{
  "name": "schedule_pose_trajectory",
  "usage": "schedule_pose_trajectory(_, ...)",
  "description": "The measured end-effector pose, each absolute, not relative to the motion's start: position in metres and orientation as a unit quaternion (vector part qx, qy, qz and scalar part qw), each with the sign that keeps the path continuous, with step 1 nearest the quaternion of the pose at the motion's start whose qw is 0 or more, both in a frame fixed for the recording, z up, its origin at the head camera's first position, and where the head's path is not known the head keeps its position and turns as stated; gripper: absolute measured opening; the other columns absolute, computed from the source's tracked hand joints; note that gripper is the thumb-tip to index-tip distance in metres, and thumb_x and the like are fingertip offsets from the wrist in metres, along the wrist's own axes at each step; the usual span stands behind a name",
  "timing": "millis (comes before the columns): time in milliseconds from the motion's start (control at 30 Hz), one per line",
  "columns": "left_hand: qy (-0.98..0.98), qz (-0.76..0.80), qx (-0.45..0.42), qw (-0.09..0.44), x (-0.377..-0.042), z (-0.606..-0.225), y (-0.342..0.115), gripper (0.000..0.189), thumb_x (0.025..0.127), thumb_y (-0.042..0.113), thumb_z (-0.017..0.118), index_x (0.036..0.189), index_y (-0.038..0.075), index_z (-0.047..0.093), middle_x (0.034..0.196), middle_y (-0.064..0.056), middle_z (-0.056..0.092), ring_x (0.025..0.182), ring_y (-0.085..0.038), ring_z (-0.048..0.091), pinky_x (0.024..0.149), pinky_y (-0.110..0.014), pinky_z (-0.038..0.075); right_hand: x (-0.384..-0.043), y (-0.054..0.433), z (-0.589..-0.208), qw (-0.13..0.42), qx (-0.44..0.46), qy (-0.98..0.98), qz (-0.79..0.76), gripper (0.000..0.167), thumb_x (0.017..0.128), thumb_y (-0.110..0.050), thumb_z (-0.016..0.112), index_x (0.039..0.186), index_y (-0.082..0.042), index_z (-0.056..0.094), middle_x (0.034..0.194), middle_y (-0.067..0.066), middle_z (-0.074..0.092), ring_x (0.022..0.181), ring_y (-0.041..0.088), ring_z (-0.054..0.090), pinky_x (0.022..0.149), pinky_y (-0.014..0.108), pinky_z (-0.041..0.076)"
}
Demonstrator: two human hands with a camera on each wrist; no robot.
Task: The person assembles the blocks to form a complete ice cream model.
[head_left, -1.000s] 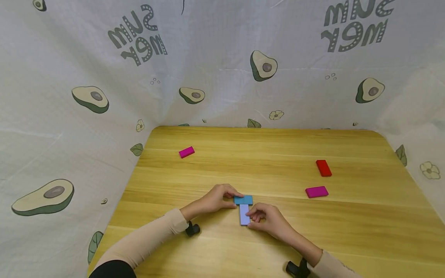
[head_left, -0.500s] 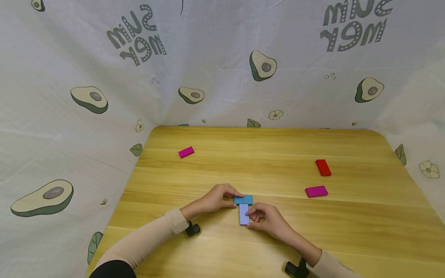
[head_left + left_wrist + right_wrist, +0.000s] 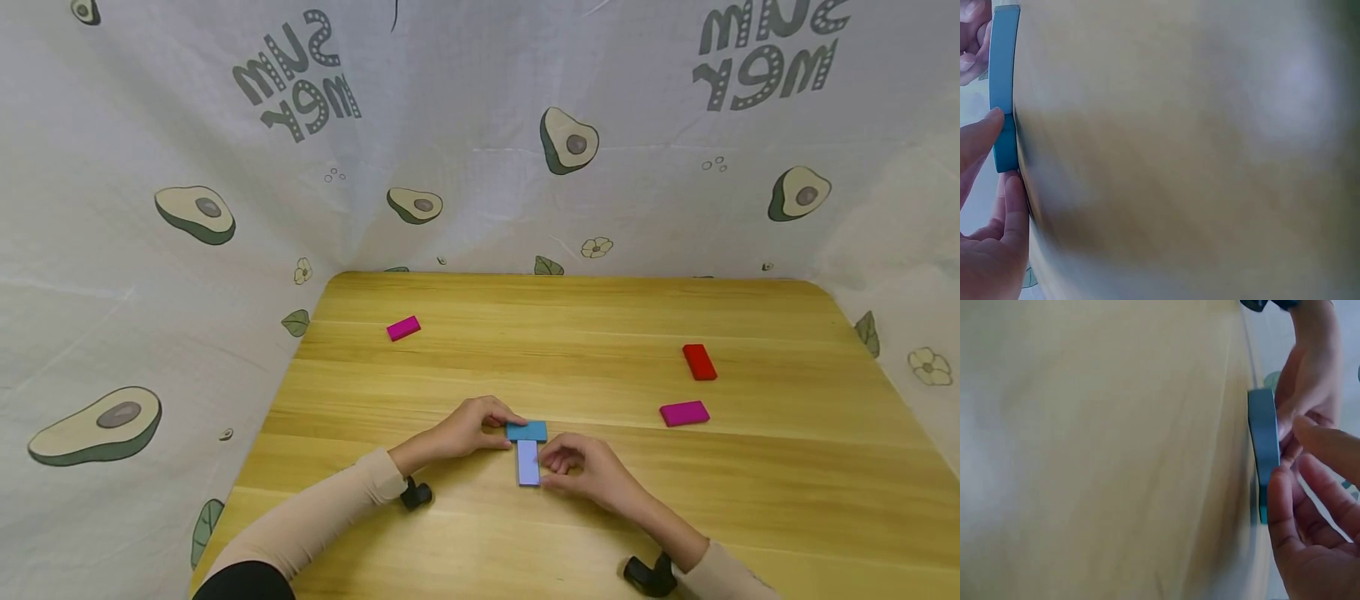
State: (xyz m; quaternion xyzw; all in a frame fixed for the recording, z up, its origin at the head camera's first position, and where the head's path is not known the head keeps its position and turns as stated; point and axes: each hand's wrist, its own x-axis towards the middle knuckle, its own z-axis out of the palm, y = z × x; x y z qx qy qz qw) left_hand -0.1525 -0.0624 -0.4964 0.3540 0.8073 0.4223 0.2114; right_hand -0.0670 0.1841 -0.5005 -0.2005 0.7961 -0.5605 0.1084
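On the table lie a blue rectangular block and a lavender block, end against side in a T shape. My left hand pinches the blue block at its left part, the index finger on its top edge and the thumb at the near edge. Just right of the lavender block, my right hand has its fingers loosely bent and parted, holding nothing. In the left wrist view the blue block sits between thumb and finger. From the right wrist, the lavender block appears edge-on beyond the right fingers.
A magenta block lies at the far left of the wooden table. Off to the right are a red block and another magenta block. A patterned white cloth hangs behind the table.
My right hand has let go of the lavender block and shifted slightly right, its fingers parting from the block's edge. The left hand stays on the blue block.
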Motion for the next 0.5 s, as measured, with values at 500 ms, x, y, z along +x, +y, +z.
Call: schedule_pose_trajectory(500,0.789,0.465,0.333,0.224,-0.151,-0.499,-0.066,0.034,0.091,0.006,0.073,0.125,0.005,0.07,0.118,-0.009,0.06,0.111,-0.025,0.057,0.095,-0.027,0.05,-0.086,0.228,-0.481,0.017,-0.15,0.811,-0.566,0.023,0.083,0.004,0.077,0.103,0.01,0.068,0.094,0.021,0.067,0.079,0.011,0.062,0.07,0.021,0.054)
